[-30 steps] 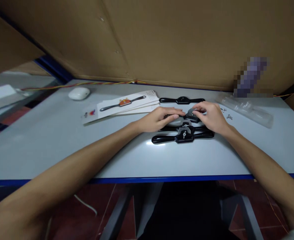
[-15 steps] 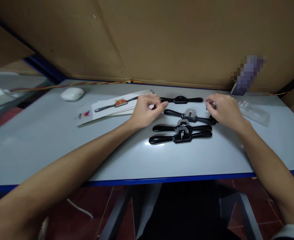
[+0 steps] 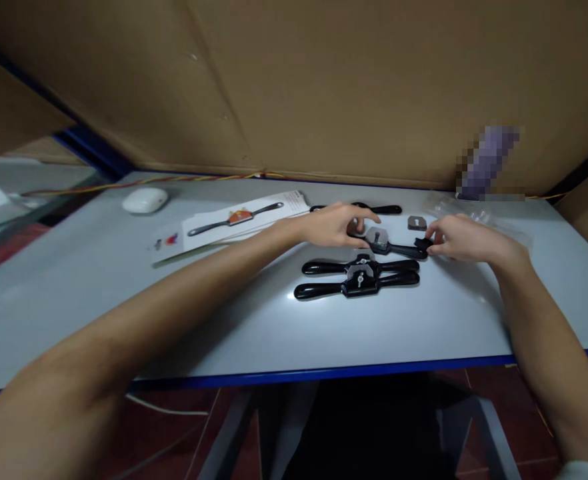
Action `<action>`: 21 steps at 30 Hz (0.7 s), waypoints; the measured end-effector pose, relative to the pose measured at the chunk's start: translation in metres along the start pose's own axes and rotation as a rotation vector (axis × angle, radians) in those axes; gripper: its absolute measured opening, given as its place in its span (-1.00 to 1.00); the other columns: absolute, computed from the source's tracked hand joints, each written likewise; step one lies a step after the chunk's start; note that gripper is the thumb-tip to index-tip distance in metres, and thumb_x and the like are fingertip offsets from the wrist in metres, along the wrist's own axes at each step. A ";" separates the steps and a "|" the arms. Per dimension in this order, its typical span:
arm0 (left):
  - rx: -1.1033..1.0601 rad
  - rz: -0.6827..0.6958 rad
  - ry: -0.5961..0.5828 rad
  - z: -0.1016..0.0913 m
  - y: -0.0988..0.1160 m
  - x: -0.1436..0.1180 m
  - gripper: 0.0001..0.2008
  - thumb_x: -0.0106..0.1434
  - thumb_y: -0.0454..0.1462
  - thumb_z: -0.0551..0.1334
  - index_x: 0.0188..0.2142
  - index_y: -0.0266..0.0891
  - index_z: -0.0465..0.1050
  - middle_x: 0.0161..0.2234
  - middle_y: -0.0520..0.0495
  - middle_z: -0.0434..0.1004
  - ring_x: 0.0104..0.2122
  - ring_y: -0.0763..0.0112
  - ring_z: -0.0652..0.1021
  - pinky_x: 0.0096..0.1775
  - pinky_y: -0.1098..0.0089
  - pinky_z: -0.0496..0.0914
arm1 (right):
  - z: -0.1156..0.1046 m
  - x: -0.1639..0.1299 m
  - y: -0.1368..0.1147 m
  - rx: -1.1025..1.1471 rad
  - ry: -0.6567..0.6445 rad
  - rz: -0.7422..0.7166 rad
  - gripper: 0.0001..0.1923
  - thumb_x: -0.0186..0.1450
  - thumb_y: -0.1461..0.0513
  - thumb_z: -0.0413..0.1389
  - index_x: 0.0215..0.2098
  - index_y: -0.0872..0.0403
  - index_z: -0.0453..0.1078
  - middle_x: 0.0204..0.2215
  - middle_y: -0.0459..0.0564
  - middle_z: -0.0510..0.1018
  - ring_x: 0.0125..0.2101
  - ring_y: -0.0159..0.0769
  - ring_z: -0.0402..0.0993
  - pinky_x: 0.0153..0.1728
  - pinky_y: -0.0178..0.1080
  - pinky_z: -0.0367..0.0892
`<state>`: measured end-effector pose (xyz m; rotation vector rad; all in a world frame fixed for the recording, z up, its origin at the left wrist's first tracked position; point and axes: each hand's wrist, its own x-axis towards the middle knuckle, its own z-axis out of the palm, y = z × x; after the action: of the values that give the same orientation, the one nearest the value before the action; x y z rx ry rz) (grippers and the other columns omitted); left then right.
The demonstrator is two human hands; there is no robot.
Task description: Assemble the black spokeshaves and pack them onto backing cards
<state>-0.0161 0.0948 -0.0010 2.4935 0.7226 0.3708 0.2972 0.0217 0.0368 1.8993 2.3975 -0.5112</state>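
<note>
My left hand [image 3: 341, 225] reaches over a black spokeshave [image 3: 397, 250] from its left side, thumb and fingers apart. That spokeshave has a grey blade [image 3: 377, 235] on its middle; its left handle is hidden by the hand. Near its right handle, my right hand [image 3: 459, 239] pinches a small black cap-like piece [image 3: 423, 244]. A grey slotted blade [image 3: 417, 223] lies just behind that piece. Two more spokeshaves with blades, a front one [image 3: 319, 291] and one close behind it [image 3: 324, 268], lie nearer me. Another spokeshave [image 3: 387, 209] lies at the back, partly behind my left hand.
Printed cards [image 3: 214, 230] lie left of the tools, and a white rounded object [image 3: 145, 200] is farther left. Clear plastic packaging [image 3: 479, 217] sits behind my right hand. A pixelated upright object [image 3: 489, 160] stands by the cardboard wall [image 3: 324, 87]. A twisted wire [image 3: 184, 179] runs along the back.
My left hand has moved right, over the bladed spokeshave. My right hand has come down toward the handle end and pinches the black piece. The loose slotted blade now shows on the table.
</note>
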 end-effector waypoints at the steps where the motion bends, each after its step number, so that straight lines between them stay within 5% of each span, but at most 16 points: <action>1: -0.020 0.013 -0.011 0.002 -0.001 0.002 -0.40 0.23 0.01 0.43 0.16 -0.26 0.62 -0.32 -0.01 0.60 -0.39 0.39 0.54 -0.27 0.38 0.36 | 0.001 0.002 0.001 -0.010 0.022 -0.041 -0.83 0.20 0.23 0.33 -0.21 -0.01 0.60 -0.37 -0.03 0.67 -0.40 -0.18 0.55 -0.36 -0.15 0.30; 5: -0.092 0.007 -0.009 0.008 -0.005 0.004 -0.46 0.23 -0.01 0.43 0.12 -0.23 0.65 -0.46 0.06 0.50 -0.49 0.43 0.45 -0.35 0.38 0.32 | 0.004 0.007 0.003 -0.019 0.074 -0.105 -0.86 0.17 0.31 0.27 -0.30 -0.02 0.49 -0.28 0.00 0.69 -0.27 -0.14 0.57 -0.28 -0.16 0.32; 12: -0.112 -0.016 0.103 0.020 -0.006 -0.006 -0.42 0.25 0.01 0.40 0.15 -0.27 0.64 -0.46 0.09 0.42 -0.51 0.45 0.37 -0.36 0.37 0.31 | 0.000 0.007 0.006 0.041 -0.019 -0.109 -0.88 0.20 0.33 0.18 -0.41 -0.03 0.42 -0.45 -0.09 0.62 -0.41 -0.22 0.48 -0.34 -0.16 0.27; 17: -0.126 0.003 0.158 0.028 -0.009 -0.008 -0.47 0.24 -0.02 0.40 0.12 -0.24 0.65 -0.49 0.12 0.35 -0.50 0.44 0.34 -0.37 0.37 0.31 | 0.000 0.006 0.006 0.076 0.065 -0.098 -0.77 0.18 0.30 0.26 -0.19 -0.03 0.50 -0.45 -0.13 0.59 -0.45 -0.22 0.46 -0.39 -0.17 0.25; 21: -0.116 0.030 0.150 0.023 -0.011 -0.008 -0.46 0.24 -0.01 0.40 0.11 -0.26 0.65 -0.49 0.12 0.36 -0.51 0.47 0.33 -0.38 0.41 0.30 | -0.001 0.004 0.003 0.144 0.013 -0.091 -0.60 0.21 0.13 0.34 0.02 -0.02 0.54 -0.49 -0.15 0.57 -0.50 -0.23 0.43 -0.43 -0.17 0.21</action>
<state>-0.0183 0.0892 -0.0275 2.3881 0.7021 0.5992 0.2994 0.0262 0.0363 1.8571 2.5297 -0.6967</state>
